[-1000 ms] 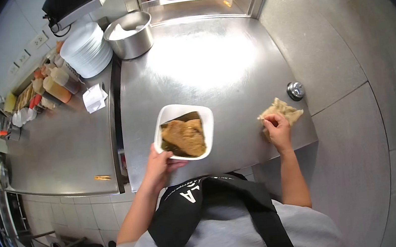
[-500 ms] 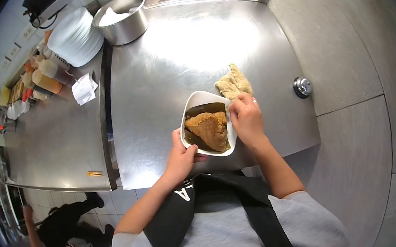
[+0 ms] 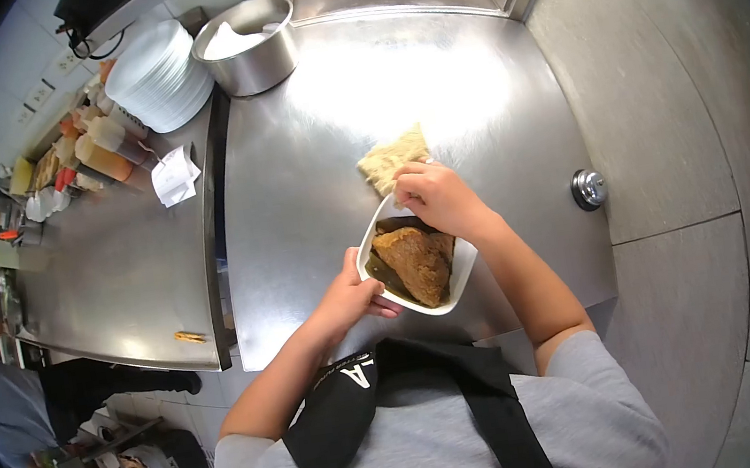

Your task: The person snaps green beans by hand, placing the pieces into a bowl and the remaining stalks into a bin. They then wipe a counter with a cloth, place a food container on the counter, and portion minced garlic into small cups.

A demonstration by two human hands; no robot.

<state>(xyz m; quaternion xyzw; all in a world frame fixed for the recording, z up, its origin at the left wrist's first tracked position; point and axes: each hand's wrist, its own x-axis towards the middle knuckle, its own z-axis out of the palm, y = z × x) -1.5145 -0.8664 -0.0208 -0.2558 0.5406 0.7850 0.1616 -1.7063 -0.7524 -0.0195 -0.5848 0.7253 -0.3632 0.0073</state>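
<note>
My left hand (image 3: pixel 352 296) grips the lower left side of a white bowl (image 3: pixel 464 265), thumb over the rim. In the bowl lies a brown, wedge-shaped piece of food (image 3: pixel 417 262) on dark green leaves (image 3: pixel 385 275). The bowl is held tilted above the steel table. My right hand (image 3: pixel 426 191) is closed at the top rim, fingers pinched on a beige cloth (image 3: pixel 392 161), which spreads out beyond the bowl.
A call bell (image 3: pixel 589 189) stands on the steel table (image 3: pixel 291 169) at the right. At the back left are a steel pot (image 3: pixel 248 61) and stacked white plates (image 3: pixel 160 78). Sauce bottles (image 3: pixel 104 156) and papers (image 3: pixel 175 175) are on the left counter. A co-worker (image 3: pixel 14 405) stands lower left.
My right hand has moved left along the rim to the bowl's top, and the cloth has shifted left with it. The bowl has turned. The co-worker has moved left and stands differently.
</note>
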